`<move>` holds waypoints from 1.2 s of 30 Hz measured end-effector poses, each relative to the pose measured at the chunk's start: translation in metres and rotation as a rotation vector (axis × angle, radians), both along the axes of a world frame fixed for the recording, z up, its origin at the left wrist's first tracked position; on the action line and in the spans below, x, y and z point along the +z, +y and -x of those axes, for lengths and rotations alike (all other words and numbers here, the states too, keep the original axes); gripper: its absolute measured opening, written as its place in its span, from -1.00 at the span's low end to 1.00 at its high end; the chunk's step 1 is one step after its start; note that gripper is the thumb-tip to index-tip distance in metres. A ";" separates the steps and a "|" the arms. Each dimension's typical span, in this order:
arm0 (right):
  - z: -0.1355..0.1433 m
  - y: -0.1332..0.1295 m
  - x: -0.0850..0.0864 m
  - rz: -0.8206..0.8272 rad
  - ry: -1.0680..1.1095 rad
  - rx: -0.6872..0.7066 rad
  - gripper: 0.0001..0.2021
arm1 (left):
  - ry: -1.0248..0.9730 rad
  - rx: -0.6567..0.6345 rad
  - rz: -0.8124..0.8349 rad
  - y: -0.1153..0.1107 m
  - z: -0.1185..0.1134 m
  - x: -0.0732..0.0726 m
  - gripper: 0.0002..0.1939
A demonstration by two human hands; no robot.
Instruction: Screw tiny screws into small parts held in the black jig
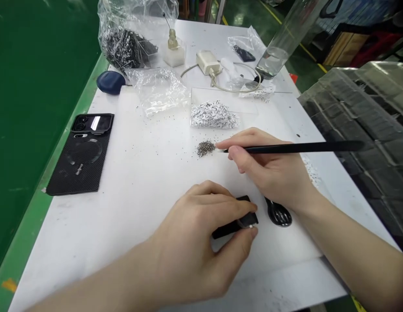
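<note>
Right hand (pixel 272 173): closed on black tweezers (pixel 285 148); tips apart or together, cannot tell.
Just past tips: pile of tiny pieces (pixel 206 148); a jab could scatter it.
Nearer the wearer: left hand (pixel 195 242) pinching black block (pixel 225 230); uneven pressure might tilt it.
Under right wrist: black spoon (pixel 279 215), easily nudged.

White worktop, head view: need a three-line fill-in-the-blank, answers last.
1. The right hand holds tweezers whose handle is coloured ____.
2. The phone lies with its camera side facing ____.
3. The pile of tiny grains lies ____ the person than the heap of white pieces.

Answers: black; up; closer to
</note>
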State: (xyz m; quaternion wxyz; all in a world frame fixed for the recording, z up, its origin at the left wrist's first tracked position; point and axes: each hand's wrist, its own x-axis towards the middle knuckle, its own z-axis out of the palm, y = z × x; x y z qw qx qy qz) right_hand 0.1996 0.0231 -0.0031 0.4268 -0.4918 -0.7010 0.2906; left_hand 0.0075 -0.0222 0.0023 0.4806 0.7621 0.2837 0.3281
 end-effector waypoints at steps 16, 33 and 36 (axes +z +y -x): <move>0.001 -0.004 -0.003 0.107 0.019 -0.054 -0.88 | 0.033 0.015 0.071 0.002 0.001 0.002 -0.77; 0.004 -0.002 -0.001 0.075 -0.109 -0.090 -0.82 | 0.013 -0.024 -0.017 0.005 -0.005 -0.021 -0.83; 0.004 -0.003 0.000 0.074 -0.104 -0.086 -0.81 | -0.063 0.065 -0.054 0.002 -0.006 -0.024 -0.83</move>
